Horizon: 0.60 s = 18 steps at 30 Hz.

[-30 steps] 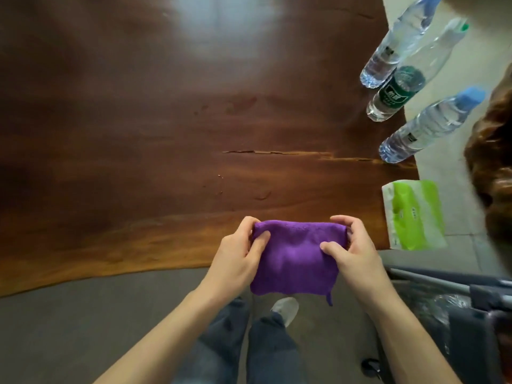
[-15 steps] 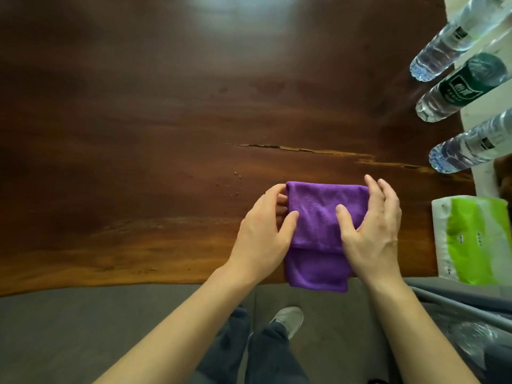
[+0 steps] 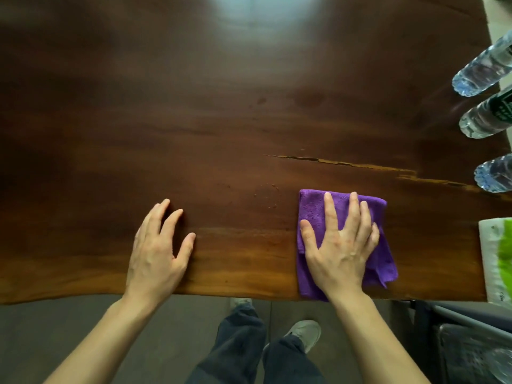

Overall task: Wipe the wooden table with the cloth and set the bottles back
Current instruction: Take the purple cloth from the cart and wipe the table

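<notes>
A folded purple cloth (image 3: 313,209) lies flat near the front edge of the dark wooden table (image 3: 194,120). My right hand (image 3: 339,245) presses down on it with the fingers spread. My left hand (image 3: 158,250) rests palm-down on bare wood to the left, fingers apart, holding nothing. Three clear water bottles stand at the table's right edge: a far one (image 3: 482,70), a middle one with a green label (image 3: 487,120), and a near one (image 3: 496,174). A few small droplets (image 3: 273,195) sit just left of the cloth.
A long crack (image 3: 346,163) runs across the wood beyond the cloth. A white and green tissue pack (image 3: 496,259) lies at the front right corner. Below the table are the grey floor, my legs and shoes, and a dark cart (image 3: 471,347) at lower right.
The cloth went from held in both hands above the edge to lying flat on the table. My left hand let go and moved left onto bare wood. My right hand now lies flat on the cloth.
</notes>
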Motion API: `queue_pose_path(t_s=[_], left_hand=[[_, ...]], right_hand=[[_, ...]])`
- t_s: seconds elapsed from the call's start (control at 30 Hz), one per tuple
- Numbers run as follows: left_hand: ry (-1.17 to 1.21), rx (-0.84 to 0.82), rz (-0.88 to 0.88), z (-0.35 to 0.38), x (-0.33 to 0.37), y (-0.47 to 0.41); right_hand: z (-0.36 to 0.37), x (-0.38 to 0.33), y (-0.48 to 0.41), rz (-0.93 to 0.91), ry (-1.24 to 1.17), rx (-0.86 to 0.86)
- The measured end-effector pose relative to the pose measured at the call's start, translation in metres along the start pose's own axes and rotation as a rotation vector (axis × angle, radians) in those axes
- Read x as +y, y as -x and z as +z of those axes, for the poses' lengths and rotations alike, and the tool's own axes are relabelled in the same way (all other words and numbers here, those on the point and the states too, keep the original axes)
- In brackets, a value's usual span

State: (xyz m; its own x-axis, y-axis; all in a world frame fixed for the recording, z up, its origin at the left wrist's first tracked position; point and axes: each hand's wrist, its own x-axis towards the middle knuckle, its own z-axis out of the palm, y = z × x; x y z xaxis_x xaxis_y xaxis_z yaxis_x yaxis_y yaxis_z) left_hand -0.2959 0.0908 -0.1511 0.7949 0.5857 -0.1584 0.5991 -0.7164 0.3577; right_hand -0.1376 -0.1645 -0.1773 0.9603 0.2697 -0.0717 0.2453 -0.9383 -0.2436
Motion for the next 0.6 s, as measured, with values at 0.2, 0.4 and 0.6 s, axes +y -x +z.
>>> queue_pose_path(t_s=[0.2, 0.4, 0.6], left_hand=[[0.062, -0.007, -0.018, 0.004, -0.005, 0.001], [0.056, -0.026, 0.030, 0.004, -0.014, 0.001], [0.013, -0.026, 0.053, 0.004, -0.015, 0.002]], right_hand=[[0.018, -0.074, 0.004, -0.168, -0.001, -0.023], [0.036, -0.118, 0.025, -0.606, -0.019, -0.090], [0.033, -0.079, 0.018, -0.733, 0.046, -0.020]])
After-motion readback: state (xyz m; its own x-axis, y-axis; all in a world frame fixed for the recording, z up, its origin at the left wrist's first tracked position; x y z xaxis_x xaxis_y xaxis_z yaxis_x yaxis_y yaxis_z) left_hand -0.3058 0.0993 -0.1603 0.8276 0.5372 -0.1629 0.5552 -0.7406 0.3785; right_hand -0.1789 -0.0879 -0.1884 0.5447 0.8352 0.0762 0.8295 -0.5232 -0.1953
